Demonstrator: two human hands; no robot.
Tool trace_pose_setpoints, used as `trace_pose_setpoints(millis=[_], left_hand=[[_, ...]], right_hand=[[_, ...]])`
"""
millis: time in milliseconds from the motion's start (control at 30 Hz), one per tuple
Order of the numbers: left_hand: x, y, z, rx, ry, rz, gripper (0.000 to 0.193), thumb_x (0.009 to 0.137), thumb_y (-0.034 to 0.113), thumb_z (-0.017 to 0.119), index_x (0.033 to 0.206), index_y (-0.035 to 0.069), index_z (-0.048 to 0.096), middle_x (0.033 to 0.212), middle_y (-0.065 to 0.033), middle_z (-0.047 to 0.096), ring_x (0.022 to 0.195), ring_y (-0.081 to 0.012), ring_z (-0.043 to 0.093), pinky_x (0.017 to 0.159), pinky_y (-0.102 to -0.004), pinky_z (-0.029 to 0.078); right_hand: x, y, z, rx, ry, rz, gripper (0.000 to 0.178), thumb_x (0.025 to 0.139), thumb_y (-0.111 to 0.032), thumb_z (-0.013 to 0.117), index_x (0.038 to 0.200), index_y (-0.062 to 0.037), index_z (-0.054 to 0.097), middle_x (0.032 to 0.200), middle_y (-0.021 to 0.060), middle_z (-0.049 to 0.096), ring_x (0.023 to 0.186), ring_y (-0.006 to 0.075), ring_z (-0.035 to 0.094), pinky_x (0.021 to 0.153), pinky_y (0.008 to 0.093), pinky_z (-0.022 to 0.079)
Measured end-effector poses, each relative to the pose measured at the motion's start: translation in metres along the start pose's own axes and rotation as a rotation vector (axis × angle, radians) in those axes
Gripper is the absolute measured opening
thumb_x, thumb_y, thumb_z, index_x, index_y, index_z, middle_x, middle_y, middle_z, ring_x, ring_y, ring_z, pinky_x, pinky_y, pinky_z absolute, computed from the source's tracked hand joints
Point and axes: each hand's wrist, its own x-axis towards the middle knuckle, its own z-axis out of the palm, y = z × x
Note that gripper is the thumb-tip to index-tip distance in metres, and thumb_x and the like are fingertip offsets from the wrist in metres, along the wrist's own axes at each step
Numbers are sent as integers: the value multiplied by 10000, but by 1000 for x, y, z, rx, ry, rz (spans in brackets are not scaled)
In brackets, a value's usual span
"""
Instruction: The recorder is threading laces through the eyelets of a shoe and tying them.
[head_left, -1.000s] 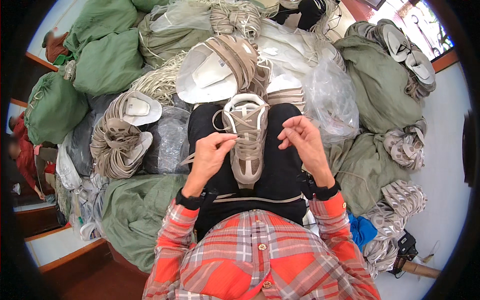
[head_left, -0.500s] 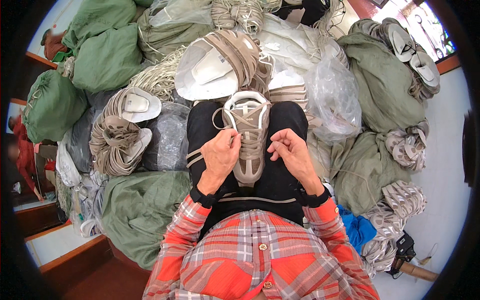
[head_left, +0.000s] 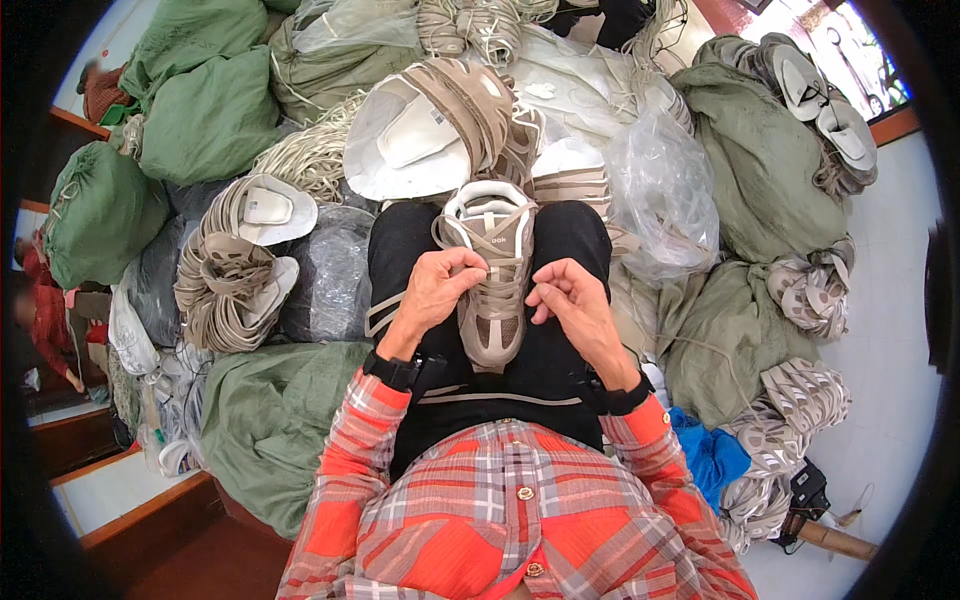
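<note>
A beige and brown sneaker (head_left: 489, 335) rests between my black-clad thighs, its toe toward me and its white-lined collar away. Flat beige shoelace (head_left: 500, 288) crosses its front, with a loose loop near the collar. At the left of the lacing, my left hand (head_left: 436, 290) pinches the shoelace between thumb and forefinger. My right hand (head_left: 578, 308) is beside the shoe's right edge, fingers curled and thumb against the forefinger; whatever lies in that pinch is too small to make out.
Stacked shoe uppers (head_left: 468, 112) stand just beyond the sneaker. More uppers (head_left: 235, 280) lie at the left, beside a bundle of laces (head_left: 312, 150). Green sacks (head_left: 210, 120) and a clear plastic bag (head_left: 660, 190) surround me. Another person (head_left: 50, 320) is at the far left.
My left hand has shifted slightly up and right, its fingertips now over the lacing. My right hand has come a little nearer the shoe.
</note>
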Motion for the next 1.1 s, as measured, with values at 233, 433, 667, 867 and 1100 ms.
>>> trace_pose_setpoints(millis=[233,433,667,867,1100], left_hand=[[-14,24,27,588,228,186,200,841,85,562,1033,61,513,688,-149,607,644,-316,617,547,-402,451],[0,32,35,679,91,146,344,847,49,510,1148,43,344,667,-138,598,657,-353,618,557,-453,455],[-6,25,28,462,117,133,314,872,82,496,1136,46,330,706,-148,613,678,-380,614,573,-473,456],[-10,30,30,446,200,140,358,863,115,535,1148,48,329,743,-159,635,699,-388,621,586,-479,462],[-31,41,-4,560,146,47,144,851,160,594,859,17,603,708,-149,642,672,-318,640,588,-393,481]], right_hand=[[13,4,19,-200,71,35,102,889,26,503,985,2,527,824,32,580,678,71,558,590,222,505],[25,5,24,-702,130,-641,169,814,34,540,978,-5,530,851,156,561,759,282,599,648,349,494],[33,-17,28,-1154,-102,-743,329,718,0,577,1030,11,473,844,132,533,789,309,568,693,372,488],[37,-17,42,-1534,-99,-800,301,729,-48,586,1008,-10,479,822,120,535,768,254,571,639,332,469],[8,-46,-4,-1402,48,-574,264,743,4,571,998,-9,504,807,144,528,768,310,565,668,387,466]])
